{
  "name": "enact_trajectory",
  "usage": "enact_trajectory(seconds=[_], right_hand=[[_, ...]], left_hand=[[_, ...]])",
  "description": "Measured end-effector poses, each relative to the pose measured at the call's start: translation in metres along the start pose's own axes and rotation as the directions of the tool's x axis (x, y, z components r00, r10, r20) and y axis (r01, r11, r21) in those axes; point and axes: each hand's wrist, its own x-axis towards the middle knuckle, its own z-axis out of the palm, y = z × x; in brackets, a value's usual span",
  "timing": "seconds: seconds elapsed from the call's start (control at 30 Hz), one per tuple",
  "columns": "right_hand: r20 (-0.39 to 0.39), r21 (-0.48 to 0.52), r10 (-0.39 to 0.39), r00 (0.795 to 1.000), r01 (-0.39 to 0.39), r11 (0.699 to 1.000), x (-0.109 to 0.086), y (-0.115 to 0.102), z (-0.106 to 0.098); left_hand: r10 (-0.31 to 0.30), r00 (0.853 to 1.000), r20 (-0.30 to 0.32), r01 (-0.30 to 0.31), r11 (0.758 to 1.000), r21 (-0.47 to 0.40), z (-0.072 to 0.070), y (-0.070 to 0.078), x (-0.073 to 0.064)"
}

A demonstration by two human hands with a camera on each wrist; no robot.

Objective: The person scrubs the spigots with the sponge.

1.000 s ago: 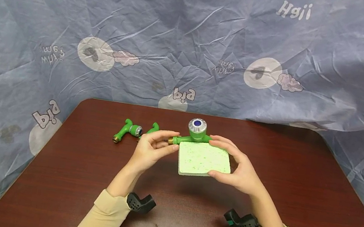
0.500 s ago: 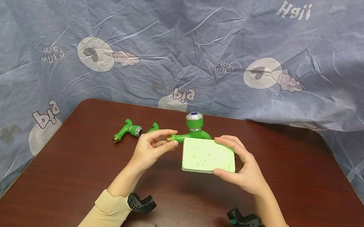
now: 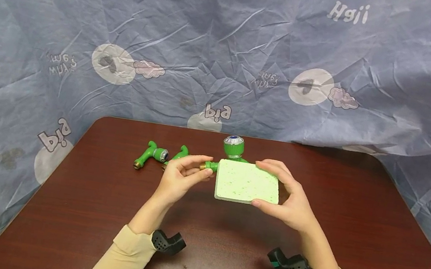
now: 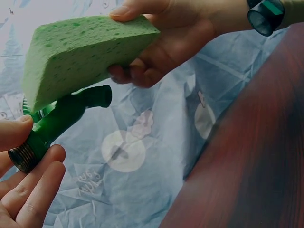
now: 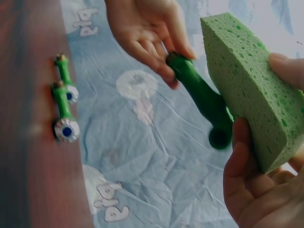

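My left hand point(image 3: 176, 178) pinches the brass threaded end of a green garden tap point(image 3: 233, 148), raised above the table with its ribbed, silver-capped knob upward. My right hand point(image 3: 291, 203) grips a light green speckled sponge point(image 3: 247, 183) by its right end, thumb on the near face and fingers behind. In the head view the sponge hides much of the tap's body and spout. The left wrist view shows the sponge point(image 4: 90, 52) right along the tap's body point(image 4: 61, 116). From the right wrist, the spout end point(image 5: 220, 137) shows close beside the sponge's far face.
Two more green taps lie on the dark brown table point(image 3: 195, 263) at the back left: one tap point(image 3: 150, 155) in full view, the other tap point(image 3: 182, 152) partly behind my left hand. A blue-grey printed cloth point(image 3: 227, 61) hangs behind the table.
The tap's knob has tipped so its ribbed green side shows more. The sponge and my right hand have shifted slightly right and up, and the sponge now covers more of the tap's body.
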Motion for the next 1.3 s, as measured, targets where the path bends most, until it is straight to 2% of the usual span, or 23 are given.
enact_trajectory(seconds=[0.13, 0.27, 0.53, 0.73, 1.03, 1.3], right_hand=[[0.016, -0.039, 0.003, 1.0, -0.003, 0.999, 0.0, 0.003, 0.004], [0.002, -0.075, -0.007, 1.0, 0.007, 0.997, -0.001, 0.001, -0.001], [-0.058, -0.036, -0.043, 0.997, 0.041, 0.999, -0.002, -0.008, -0.019], [-0.085, -0.031, -0.062, 0.994, 0.059, 0.998, -0.003, -0.007, -0.023], [-0.14, 0.024, -0.054, 0.989, 0.058, 0.998, 0.0, -0.007, -0.012], [-0.104, 0.004, -0.033, 0.994, 0.033, 0.999, 0.001, -0.01, -0.004]], left_hand=[[-0.011, 1.0, -0.004, 0.011, 1.0, 0.009, 0.001, -0.001, 0.0], [-0.016, 1.0, 0.007, 0.016, 1.0, -0.004, 0.001, -0.001, 0.0], [-0.027, 0.999, 0.023, 0.028, 0.999, -0.043, -0.002, 0.001, 0.001], [-0.032, 0.999, 0.018, 0.032, 0.998, -0.05, -0.002, 0.001, 0.001], [-0.029, 0.999, 0.029, 0.029, 0.999, -0.022, 0.002, -0.001, 0.0], [-0.027, 0.999, 0.035, 0.028, 0.999, -0.032, 0.004, -0.001, 0.0]])
